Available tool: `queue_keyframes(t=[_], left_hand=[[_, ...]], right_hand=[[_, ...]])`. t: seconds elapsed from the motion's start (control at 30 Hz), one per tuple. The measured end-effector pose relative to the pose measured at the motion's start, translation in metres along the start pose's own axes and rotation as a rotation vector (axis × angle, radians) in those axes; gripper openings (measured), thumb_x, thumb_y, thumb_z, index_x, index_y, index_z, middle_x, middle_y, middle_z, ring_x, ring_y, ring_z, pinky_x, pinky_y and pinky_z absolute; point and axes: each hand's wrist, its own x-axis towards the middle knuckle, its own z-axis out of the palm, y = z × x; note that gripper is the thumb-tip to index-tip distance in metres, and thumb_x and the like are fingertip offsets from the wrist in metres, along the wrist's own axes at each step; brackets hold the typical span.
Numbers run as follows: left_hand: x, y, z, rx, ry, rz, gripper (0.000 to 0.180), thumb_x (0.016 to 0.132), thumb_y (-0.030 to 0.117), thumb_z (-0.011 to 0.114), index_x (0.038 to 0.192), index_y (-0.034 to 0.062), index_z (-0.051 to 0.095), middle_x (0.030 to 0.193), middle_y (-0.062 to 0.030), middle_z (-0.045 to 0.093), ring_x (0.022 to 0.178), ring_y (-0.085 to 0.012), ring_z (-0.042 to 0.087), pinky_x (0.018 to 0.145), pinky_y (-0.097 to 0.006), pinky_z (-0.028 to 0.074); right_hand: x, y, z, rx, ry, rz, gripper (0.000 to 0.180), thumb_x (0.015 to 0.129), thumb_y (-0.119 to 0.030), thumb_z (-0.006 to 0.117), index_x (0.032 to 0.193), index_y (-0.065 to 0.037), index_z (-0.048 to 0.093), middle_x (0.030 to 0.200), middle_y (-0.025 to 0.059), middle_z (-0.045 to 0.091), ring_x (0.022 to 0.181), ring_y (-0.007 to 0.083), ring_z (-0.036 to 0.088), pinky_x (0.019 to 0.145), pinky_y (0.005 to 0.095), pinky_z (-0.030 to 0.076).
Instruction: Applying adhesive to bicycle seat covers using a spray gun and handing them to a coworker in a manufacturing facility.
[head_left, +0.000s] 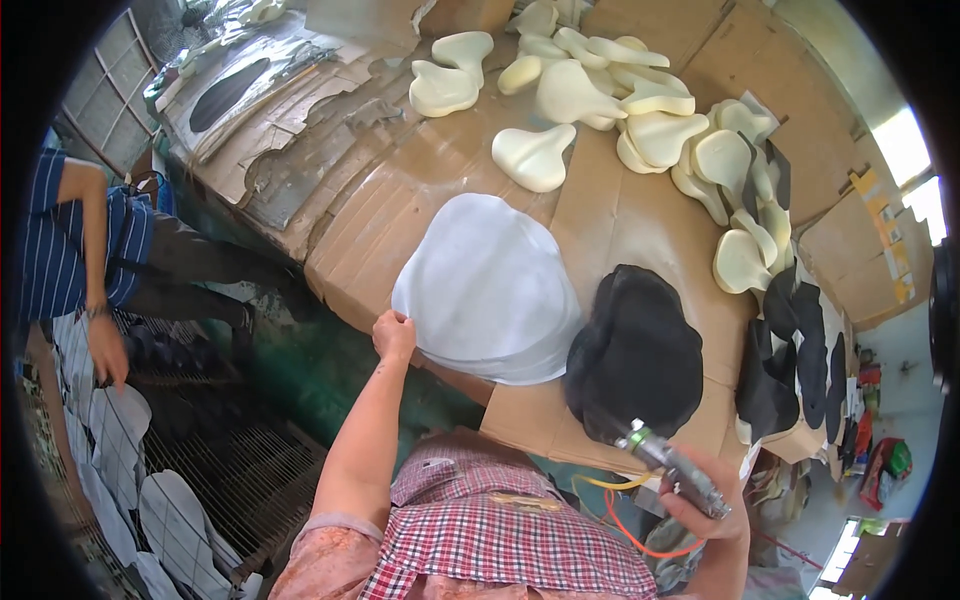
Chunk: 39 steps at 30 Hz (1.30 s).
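White rounded fabric pieces lie in a loose stack on the cardboard-covered table in front of me. My left hand pinches their left edge, its fingers closed on the cloth. On the right, my right hand is wrapped round a metal spray gun; a yellow and an orange hose run near it. The gun's nozzle points toward a pile of black rounded pieces beside the white stack. Whether a finger presses the trigger cannot be made out.
Many cream saddle-shaped foam pads are heaped at the back and right. More black pieces hang over the right edge. At left a co-worker in a striped shirt reaches over a wire rack with white pieces.
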Motion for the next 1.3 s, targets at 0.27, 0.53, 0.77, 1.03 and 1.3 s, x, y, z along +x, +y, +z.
queue_keyframes(t=[0.27,0.53,0.77,1.03,1.3], left_hand=[[0.009,-0.003,0.008,-0.637,-0.235,-0.210,0.016,0.076,0.013,0.061,0.087,0.0013,0.061,0.079,-0.0087,0.063,0.072,-0.0220,0.061,0.067,-0.034,0.048],[-0.010,0.009,0.017,-1.201,-0.163,-0.417,0.040,0.080,0.005,0.059,0.117,0.0044,0.047,0.108,-0.0099,0.056,0.092,-0.0216,0.058,0.065,-0.036,0.049],[-0.013,0.032,0.009,-1.029,-0.347,-0.204,0.041,0.083,-0.001,0.055,0.122,0.0064,0.046,0.111,-0.0090,0.057,0.097,-0.0242,0.058,0.076,-0.040,0.050],[-0.025,0.130,-0.139,-1.722,-0.374,0.108,0.046,0.082,-0.002,0.051,0.128,-0.0004,0.046,0.124,-0.0118,0.055,0.115,-0.0258,0.053,0.099,-0.040,0.043],[0.008,0.090,-0.243,-1.796,-0.095,0.232,0.053,0.088,0.014,0.048,0.136,-0.0029,0.033,0.132,-0.0185,0.048,0.117,-0.0345,0.050,0.102,-0.048,0.039]], right_hand=[[-0.010,0.003,-0.005,0.102,0.050,0.030,0.050,0.071,-0.002,0.069,0.119,0.004,0.055,0.088,0.0079,0.062,0.075,0.0115,0.059,0.065,0.0236,0.047],[-0.005,0.017,-0.006,0.280,0.232,-0.045,0.055,0.073,0.002,0.067,0.124,0.006,0.047,0.092,0.0107,0.061,0.078,0.0134,0.059,0.069,0.0256,0.050],[0.011,0.014,0.012,0.349,0.256,-0.097,0.058,0.075,0.004,0.066,0.128,0.005,0.044,0.091,0.0098,0.060,0.077,0.0161,0.060,0.071,0.0287,0.051],[-0.010,0.008,-0.005,0.294,0.205,-0.072,0.054,0.073,-0.005,0.069,0.122,0.006,0.049,0.089,0.0084,0.060,0.079,0.0133,0.059,0.071,0.0267,0.048],[-0.020,0.003,0.005,0.229,-0.010,0.016,0.050,0.072,-0.002,0.069,0.120,0.003,0.054,0.082,0.0055,0.062,0.075,0.0110,0.058,0.068,0.0245,0.047]])
